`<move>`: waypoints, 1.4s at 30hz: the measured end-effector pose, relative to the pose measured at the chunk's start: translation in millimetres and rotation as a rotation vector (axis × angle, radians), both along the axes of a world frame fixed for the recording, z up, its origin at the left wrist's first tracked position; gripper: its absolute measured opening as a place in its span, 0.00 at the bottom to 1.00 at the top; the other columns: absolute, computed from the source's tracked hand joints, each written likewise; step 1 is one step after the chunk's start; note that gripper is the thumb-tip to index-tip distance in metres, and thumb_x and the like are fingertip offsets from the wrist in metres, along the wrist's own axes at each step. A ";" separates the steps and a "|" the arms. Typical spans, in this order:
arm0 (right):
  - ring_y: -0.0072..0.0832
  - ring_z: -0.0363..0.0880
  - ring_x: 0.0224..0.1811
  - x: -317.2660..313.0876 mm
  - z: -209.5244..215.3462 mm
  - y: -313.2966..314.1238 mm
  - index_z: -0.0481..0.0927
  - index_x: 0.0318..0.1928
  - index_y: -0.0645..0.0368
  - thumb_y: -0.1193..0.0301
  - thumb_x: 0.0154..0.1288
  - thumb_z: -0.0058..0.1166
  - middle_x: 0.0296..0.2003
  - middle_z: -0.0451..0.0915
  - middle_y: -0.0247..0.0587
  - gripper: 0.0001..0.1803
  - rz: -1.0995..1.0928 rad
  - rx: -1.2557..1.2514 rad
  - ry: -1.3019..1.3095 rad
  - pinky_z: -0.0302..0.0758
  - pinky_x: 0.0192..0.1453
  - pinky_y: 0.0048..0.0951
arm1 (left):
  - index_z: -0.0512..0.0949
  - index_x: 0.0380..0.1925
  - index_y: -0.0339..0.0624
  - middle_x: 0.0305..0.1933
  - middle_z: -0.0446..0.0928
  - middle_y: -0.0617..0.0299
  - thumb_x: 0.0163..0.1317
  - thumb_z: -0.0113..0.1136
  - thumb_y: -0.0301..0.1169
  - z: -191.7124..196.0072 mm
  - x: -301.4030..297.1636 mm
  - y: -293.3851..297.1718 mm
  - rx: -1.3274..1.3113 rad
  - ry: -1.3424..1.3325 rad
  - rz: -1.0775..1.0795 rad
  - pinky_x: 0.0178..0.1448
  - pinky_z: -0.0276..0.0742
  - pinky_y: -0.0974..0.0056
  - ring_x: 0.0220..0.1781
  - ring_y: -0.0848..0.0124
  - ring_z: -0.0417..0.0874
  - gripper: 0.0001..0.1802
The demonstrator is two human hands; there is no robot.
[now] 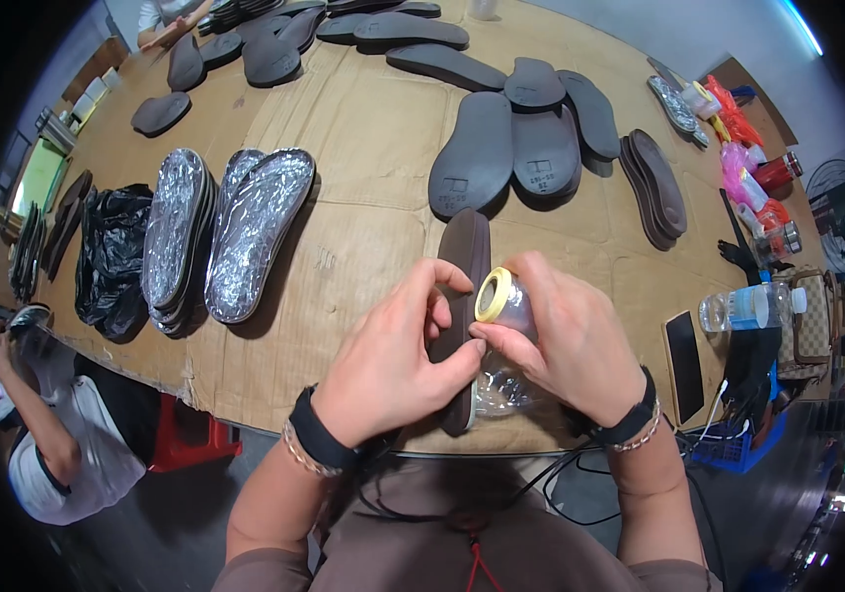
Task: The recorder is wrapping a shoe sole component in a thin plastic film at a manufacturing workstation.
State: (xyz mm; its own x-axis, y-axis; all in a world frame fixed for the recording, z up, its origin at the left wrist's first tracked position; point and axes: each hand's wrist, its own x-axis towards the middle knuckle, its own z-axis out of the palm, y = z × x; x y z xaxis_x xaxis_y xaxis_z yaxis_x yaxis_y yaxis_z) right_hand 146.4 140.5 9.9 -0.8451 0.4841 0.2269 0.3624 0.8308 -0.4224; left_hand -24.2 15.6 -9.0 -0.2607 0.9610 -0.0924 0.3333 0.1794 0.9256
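Between my hands a dark brown shoe sole (464, 242) stands tilted on its long edge near the table's front. My left hand (388, 355) closes round its middle, the thumb reaching toward my right thumb. In my right hand (580, 340), closed about it, is a roll of clear film (515, 308) with a yellow core facing left. Loose, crinkled clear film (503, 392) lies below the roll, beside the sole's lower end. Just beyond, several grey soles (472, 148) overlap one another.
Film-wrapped soles (260, 232) and a black plastic bag (115, 257) lie at left. More soles (413, 33) are spread at the back. A phone (683, 365), a clear bottle (750, 307) and cables are at right. One person (77, 434) sits at lower left, another at the far edge.
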 end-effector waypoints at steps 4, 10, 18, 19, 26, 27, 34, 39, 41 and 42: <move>0.53 0.84 0.43 3.8 -1.8 16.9 0.73 0.59 0.63 0.60 0.67 0.69 0.40 0.82 0.57 0.28 0.119 -0.170 -0.038 0.79 0.46 0.47 | 0.71 0.57 0.43 0.35 0.68 0.65 0.59 0.71 0.33 -8.6 -2.2 3.5 0.000 -0.105 -0.047 0.41 0.75 0.64 0.34 0.72 0.73 0.28; 0.50 0.86 0.41 6.0 5.9 28.3 0.82 0.51 0.62 0.61 0.64 0.71 0.39 0.85 0.52 0.22 0.152 -0.502 0.114 0.81 0.47 0.42 | 0.69 0.59 0.43 0.36 0.67 0.64 0.59 0.70 0.32 -10.5 1.1 0.3 0.017 -0.113 -0.048 0.41 0.74 0.65 0.35 0.73 0.72 0.29; 0.46 0.84 0.41 -7.5 -18.6 22.4 0.83 0.46 0.60 0.66 0.49 0.80 0.37 0.83 0.46 0.25 -0.070 0.043 0.329 0.80 0.44 0.42 | 0.68 0.60 0.42 0.36 0.66 0.68 0.57 0.72 0.30 -4.2 2.4 1.0 -0.036 -0.151 -0.008 0.43 0.70 0.68 0.37 0.77 0.68 0.32; 0.46 0.83 0.41 -7.9 -19.8 22.1 0.83 0.46 0.59 0.66 0.48 0.80 0.37 0.82 0.45 0.25 -0.068 0.072 0.330 0.79 0.44 0.43 | 0.68 0.60 0.42 0.36 0.66 0.68 0.57 0.72 0.30 -4.6 2.3 1.2 -0.038 -0.154 -0.007 0.43 0.70 0.68 0.37 0.77 0.68 0.32; 0.45 0.81 0.41 -8.6 -18.3 13.1 0.83 0.46 0.58 0.67 0.46 0.80 0.38 0.80 0.43 0.26 -0.086 0.161 0.287 0.77 0.44 0.43 | 0.69 0.61 0.42 0.35 0.66 0.68 0.57 0.72 0.31 -4.7 0.8 1.2 -0.051 -0.180 0.000 0.44 0.70 0.68 0.37 0.77 0.69 0.32; 0.45 0.81 0.41 -9.1 -18.1 11.3 0.82 0.46 0.57 0.67 0.46 0.79 0.38 0.80 0.42 0.26 -0.087 0.190 0.285 0.77 0.44 0.43 | 0.69 0.61 0.42 0.35 0.66 0.68 0.57 0.72 0.30 -5.2 0.7 1.3 -0.050 -0.182 -0.002 0.44 0.70 0.68 0.37 0.77 0.69 0.32; 0.45 0.80 0.43 -9.6 -15.1 1.1 0.81 0.49 0.57 0.65 0.48 0.78 0.41 0.79 0.43 0.28 -0.144 0.246 0.229 0.76 0.47 0.43 | 0.68 0.58 0.42 0.36 0.67 0.64 0.59 0.69 0.34 -7.9 0.2 4.1 -0.036 -0.145 -0.021 0.40 0.75 0.64 0.35 0.72 0.72 0.29; 0.46 0.79 0.44 -11.9 -18.7 2.7 0.81 0.50 0.57 0.66 0.49 0.78 0.41 0.79 0.44 0.28 -0.150 0.197 0.226 0.75 0.49 0.44 | 0.60 0.70 0.38 0.49 0.72 0.50 0.58 0.68 0.36 -1.9 -13.3 11.6 -0.173 -0.104 -0.074 0.52 0.81 0.57 0.43 0.61 0.81 0.43; 0.46 0.79 0.44 -9.3 -15.0 3.6 0.81 0.51 0.57 0.66 0.49 0.78 0.41 0.79 0.45 0.28 -0.167 0.200 0.233 0.75 0.49 0.44 | 0.48 0.81 0.43 0.65 0.67 0.39 0.58 0.70 0.39 -10.1 -21.9 25.5 -0.088 0.053 -0.123 0.62 0.79 0.53 0.54 0.52 0.80 0.56; 0.46 0.79 0.45 -8.5 -16.1 4.8 0.81 0.52 0.57 0.66 0.49 0.79 0.42 0.78 0.45 0.29 -0.154 0.186 0.224 0.76 0.50 0.44 | 0.44 0.84 0.48 0.66 0.65 0.41 0.58 0.73 0.38 -11.0 -26.4 32.7 -0.082 0.144 -0.116 0.57 0.80 0.57 0.49 0.59 0.78 0.60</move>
State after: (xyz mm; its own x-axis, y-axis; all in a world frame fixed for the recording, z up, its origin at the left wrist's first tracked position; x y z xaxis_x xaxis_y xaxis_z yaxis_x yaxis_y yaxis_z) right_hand 137.8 145.3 -6.3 -0.6841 0.5354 0.4954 0.4050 0.8436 -0.3525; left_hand -50.7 48.2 -20.0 -0.1652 0.9761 -0.1413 0.4840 0.2050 0.8507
